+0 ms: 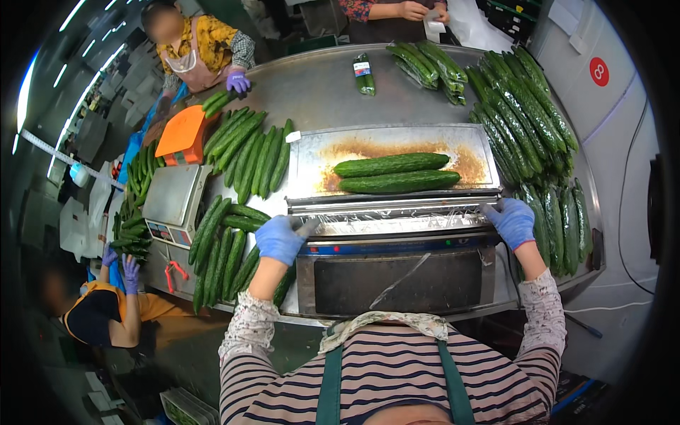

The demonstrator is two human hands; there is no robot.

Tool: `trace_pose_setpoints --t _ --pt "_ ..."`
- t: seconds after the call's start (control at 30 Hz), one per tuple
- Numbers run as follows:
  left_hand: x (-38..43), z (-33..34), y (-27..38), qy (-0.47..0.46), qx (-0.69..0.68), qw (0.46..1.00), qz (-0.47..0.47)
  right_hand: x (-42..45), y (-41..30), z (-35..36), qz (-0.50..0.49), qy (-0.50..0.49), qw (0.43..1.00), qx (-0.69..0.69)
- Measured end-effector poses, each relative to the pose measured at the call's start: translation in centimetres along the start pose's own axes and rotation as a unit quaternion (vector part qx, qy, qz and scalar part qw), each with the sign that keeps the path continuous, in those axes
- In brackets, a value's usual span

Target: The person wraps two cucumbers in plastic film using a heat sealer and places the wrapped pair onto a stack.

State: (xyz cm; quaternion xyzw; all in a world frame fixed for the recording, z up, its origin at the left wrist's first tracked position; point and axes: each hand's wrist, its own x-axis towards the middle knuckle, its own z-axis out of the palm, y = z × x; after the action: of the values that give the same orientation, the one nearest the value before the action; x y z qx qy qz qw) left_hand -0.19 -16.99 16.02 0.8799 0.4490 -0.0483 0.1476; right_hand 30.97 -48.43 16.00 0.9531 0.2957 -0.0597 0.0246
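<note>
Two cucumbers (398, 181) lie side by side on the stained metal plate (313, 159) of a film-wrapping machine (398, 281). Wrinkled clear plastic film (396, 222) spans the machine's front bar below them. My left hand (280, 239), in a blue glove, has its fingers at the film's left end. At the right end is my right hand (509, 220), gloved the same way. Both hands appear to pinch the film's edge, though its thin clear border is hard to make out. Neither hand touches the cucumbers.
Loose cucumbers (249, 154) lie left of the machine, near a weighing scale (172, 196) and an orange scoop (183, 133). Wrapped cucumbers (523, 111) are piled right; a labelled pack (364, 74) lies behind. Co-workers stand around the metal table (313, 79), one with a purple-gloved hand (238, 81) on cucumbers.
</note>
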Motion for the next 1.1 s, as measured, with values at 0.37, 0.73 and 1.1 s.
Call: trace_pose_setpoints --t 0.37,0.73,1.1 --pt "4.2 2.2 -1.9 -0.135 -0.84 0.475 -0.224 2.3 0.0 1.0 0.186 -0.216 0.447 0.848" --pt "10.3 3.3 6.1 0.036 -0.59 0.791 0.156 9.2 -6.9 1.3 -0.139 -0.005 0.77 0.623" --pt "10.3 1.6 7.0 0.062 -0.012 0.9 0.43 9.6 -7.7 -1.3 -0.474 0.042 0.875 0.093"
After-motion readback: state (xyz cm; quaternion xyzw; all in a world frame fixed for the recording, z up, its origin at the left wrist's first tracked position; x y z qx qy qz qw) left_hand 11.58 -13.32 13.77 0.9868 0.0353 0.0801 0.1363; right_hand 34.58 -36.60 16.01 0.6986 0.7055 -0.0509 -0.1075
